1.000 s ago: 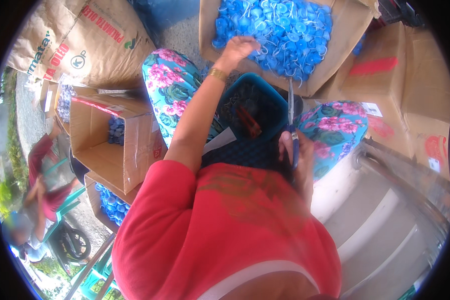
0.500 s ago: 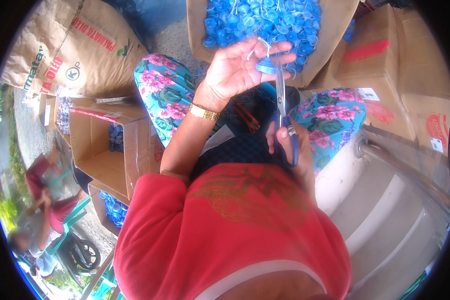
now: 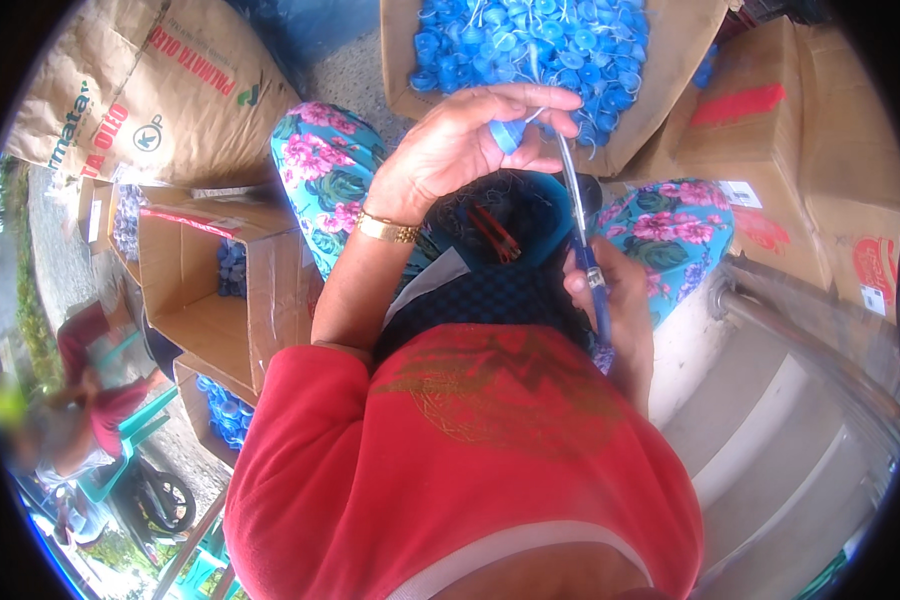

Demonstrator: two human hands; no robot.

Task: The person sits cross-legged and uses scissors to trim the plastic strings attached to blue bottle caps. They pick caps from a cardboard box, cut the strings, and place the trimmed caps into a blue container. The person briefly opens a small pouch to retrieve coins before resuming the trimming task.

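My left hand (image 3: 455, 140) is held palm up in front of the box, a gold watch on its wrist. Between its fingers sits a small round blue candle (image 3: 508, 136), tilted, with a white wick at its edge. My right hand (image 3: 618, 285) grips scissors with blue handles (image 3: 597, 290). Their blades point up beside my left fingertips and are seen nearly edge-on, so whether they are apart cannot be told. Past my hands, a cardboard box (image 3: 400, 75) holds many similar blue candles (image 3: 530, 50) with white wicks.
A blue container (image 3: 560, 215) with red sticks and thread scraps rests in my lap. Open boxes (image 3: 185, 300) with blue pieces stand left, below a large paper sack (image 3: 170, 110). Closed boxes (image 3: 745, 130) and a metal rail (image 3: 810, 345) lie right. A person (image 3: 65, 430) sits far left.
The blue candle has tipped and shifted left in my left hand as its fingers curled. The scissors have turned from flat to edge-on, and my right hand has moved slightly right.
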